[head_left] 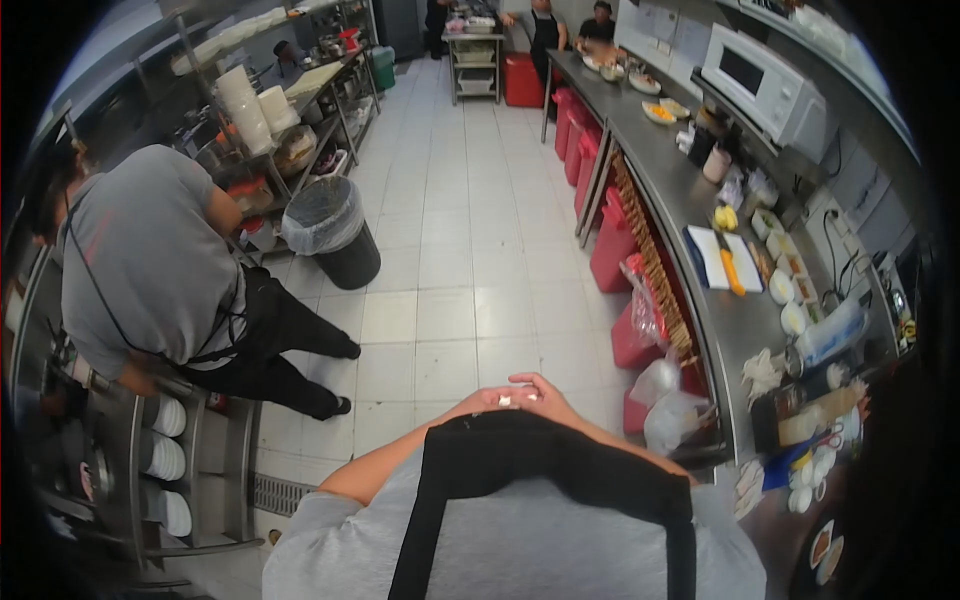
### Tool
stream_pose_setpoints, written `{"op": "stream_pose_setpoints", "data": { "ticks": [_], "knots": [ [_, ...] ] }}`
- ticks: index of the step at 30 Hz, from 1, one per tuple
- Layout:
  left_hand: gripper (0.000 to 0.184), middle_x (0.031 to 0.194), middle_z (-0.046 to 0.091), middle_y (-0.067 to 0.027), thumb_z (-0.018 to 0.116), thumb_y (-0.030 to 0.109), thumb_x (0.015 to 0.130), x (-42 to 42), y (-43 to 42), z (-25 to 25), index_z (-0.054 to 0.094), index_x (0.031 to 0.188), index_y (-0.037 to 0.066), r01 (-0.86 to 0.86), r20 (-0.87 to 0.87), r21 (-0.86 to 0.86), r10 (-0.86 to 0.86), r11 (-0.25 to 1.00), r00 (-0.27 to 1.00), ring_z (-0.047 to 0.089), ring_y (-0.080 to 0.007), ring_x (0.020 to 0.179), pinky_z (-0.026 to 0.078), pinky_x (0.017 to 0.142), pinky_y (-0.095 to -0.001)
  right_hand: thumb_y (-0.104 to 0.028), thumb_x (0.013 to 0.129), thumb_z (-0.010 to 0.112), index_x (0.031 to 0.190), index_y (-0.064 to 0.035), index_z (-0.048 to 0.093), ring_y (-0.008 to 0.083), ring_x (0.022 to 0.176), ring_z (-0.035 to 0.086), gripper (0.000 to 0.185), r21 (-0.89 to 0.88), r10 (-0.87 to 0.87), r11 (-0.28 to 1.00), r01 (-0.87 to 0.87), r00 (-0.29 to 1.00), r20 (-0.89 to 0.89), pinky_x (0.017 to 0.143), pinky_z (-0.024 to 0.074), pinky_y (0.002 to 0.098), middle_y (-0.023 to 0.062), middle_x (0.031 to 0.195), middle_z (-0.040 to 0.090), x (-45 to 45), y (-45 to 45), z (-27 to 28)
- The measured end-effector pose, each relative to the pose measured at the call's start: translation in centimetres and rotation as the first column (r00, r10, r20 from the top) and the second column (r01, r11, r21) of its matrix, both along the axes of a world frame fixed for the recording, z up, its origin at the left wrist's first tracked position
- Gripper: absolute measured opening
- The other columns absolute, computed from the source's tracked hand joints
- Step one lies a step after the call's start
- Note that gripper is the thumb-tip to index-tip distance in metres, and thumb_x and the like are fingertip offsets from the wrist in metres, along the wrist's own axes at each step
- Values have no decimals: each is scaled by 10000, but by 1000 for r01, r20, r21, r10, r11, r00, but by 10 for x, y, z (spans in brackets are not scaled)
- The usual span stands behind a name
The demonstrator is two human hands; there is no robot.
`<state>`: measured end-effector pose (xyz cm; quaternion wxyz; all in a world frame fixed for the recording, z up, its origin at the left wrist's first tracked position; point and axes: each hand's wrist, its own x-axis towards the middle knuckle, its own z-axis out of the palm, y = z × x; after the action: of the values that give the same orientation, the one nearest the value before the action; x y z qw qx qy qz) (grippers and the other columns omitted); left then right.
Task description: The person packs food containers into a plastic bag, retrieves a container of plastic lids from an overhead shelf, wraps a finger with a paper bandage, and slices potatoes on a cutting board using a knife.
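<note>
My left hand [487, 399] and my right hand [545, 393] meet in front of the black apron [560, 445], at the lower middle of the head view. Their fingers touch or overlap, and a small whitish patch shows between them, too small to name. The apron hides the lower part of both hands. Which fingers are bent and whether anything is held cannot be made out. Beyond the hands lies the white tiled floor [430, 300].
A person in grey [150, 260] leans over the left counter. A black bin [345, 250] stands behind. The right counter [700, 200] holds a white board [710, 260] with a yellow-handled knife [732, 268]; red bins [612, 245] stand beneath. Other people are at the far end.
</note>
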<state>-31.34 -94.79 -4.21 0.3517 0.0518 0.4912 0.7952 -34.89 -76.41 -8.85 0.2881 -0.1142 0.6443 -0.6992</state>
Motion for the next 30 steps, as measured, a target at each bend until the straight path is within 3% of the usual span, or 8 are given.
{"op": "stream_pose_setpoints", "data": {
  "ticks": [5, 12, 15, 17, 19, 22, 27, 30],
  "knots": [
    [333, 1097, 583, -35, 510, 199, 930, 0, 5, -4, 494, 1204, 10, 46, 136, 103, -60, 994, 989, 552, -80, 970, 436, 841, -225, -259, 910, 546, 1147, 19, 571, 76, 884, 550, 367, -107, 161, 985, -135, 941, 297, 788, 443, 217, 29, 1019, 610, 5, 11, 19],
    [375, 1107, 576, -52, 484, 220, 943, -3, 23, -7, 452, 1259, 19, 74, 10, -28, -74, 997, 997, 542, -88, 983, 436, 833, -224, -239, 930, 504, 1140, -43, 598, 63, 863, 549, 302, 87, 117, 988, -128, 986, 118, 734, 435, 206, 18, 1014, 623, 13, 27, 31],
    [404, 1127, 569, -74, 490, 236, 939, -4, 24, -43, 440, 1276, 19, 98, 62, 155, -108, 983, 992, 541, -115, 1008, 431, 861, -247, -276, 933, 489, 1119, -80, 616, 75, 824, 557, 299, 316, 259, 932, -175, 934, -247, 701, 433, 216, 44, 975, 637, 12, 42, -3],
    [431, 1123, 572, -90, 491, 265, 937, -3, 48, -23, 437, 1281, 12, -32, 54, -41, 34, 999, 998, 550, -146, 1015, 428, 883, -270, -359, 894, 536, 1002, -94, 668, 92, 758, 567, 315, 305, 34, 951, -50, 998, 57, 667, 441, 249, 61, 850, 642, 16, 43, 9],
    [431, 1124, 573, -92, 488, 268, 937, -8, 57, -33, 440, 1279, 11, 17, 51, -107, -11, 994, 999, 551, -150, 1017, 428, 886, -273, -290, 887, 539, 1017, -49, 636, 203, 811, 593, 290, 99, -166, 975, 199, 948, -270, 700, 456, 307, 115, 893, 627, 26, 47, -10],
    [431, 1125, 573, -95, 484, 274, 938, -16, 53, -66, 444, 1277, 11, 110, 72, -141, -101, 984, 992, 551, -156, 1019, 427, 889, -277, -276, 871, 549, 958, -37, 631, 239, 846, 596, 267, 373, -146, 834, 406, 815, -561, 736, 464, 328, 117, 893, 623, 33, 78, -14],
    [432, 1127, 574, -100, 478, 284, 939, -25, 57, -112, 450, 1272, 11, 205, 102, -180, -189, 962, 977, 553, -167, 1022, 427, 895, -283, -224, 840, 572, 934, -53, 622, 274, 834, 591, 201, 159, -525, 646, 747, 585, -618, 736, 467, 350, 126, 874, 618, 72, 164, 4],
    [430, 1129, 575, -104, 471, 289, 941, -26, 66, -125, 455, 1267, 8, 230, 103, -210, -213, 950, 972, 554, -172, 1023, 428, 896, -285, -200, 834, 584, 958, -69, 619, 230, 815, 598, 184, 199, -653, 343, 918, 385, -652, 753, 472, 337, 97, 906, 618, 107, 245, 27]
  ]
}}
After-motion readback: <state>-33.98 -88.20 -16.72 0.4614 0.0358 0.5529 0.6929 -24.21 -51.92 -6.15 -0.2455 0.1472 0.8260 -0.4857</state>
